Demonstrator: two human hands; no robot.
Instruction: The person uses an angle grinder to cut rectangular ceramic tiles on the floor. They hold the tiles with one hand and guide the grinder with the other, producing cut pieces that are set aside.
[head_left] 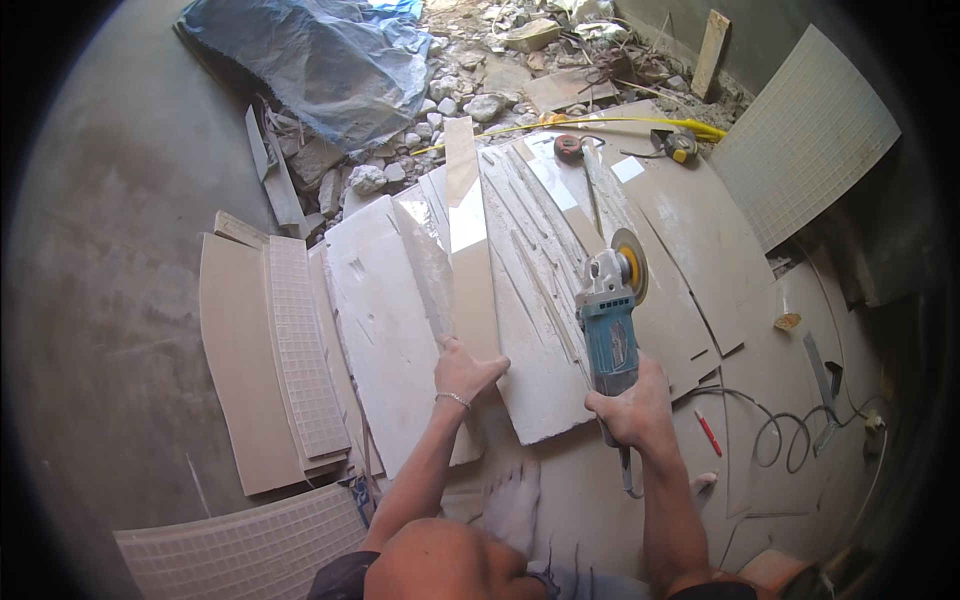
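Observation:
My right hand (pixel 638 405) is wrapped around the body of a teal angle grinder (pixel 610 335). The grinder's yellow-centred disc (pixel 630 265) points away from me, over the boards. My left hand (pixel 468 372), with a bracelet at the wrist, grips the near end of a long, narrow beige tile strip (pixel 472 275); its thumb reaches to the right and some fingers are hidden. Beneath the strip lie a whitish board (pixel 375 310) on the left and a scored, dusty board (pixel 530 390) on the right.
Two tape measures (pixel 568 148) (pixel 682 147) lie at the far side. Stacked tiles (pixel 245 350) stand left, and a grid-backed tile (pixel 810 135) leans far right. Rubble (pixel 485 105) and a blue sheet (pixel 310 70) lie beyond. A red marker (pixel 708 433) and a looped cable (pixel 770 425) are at right.

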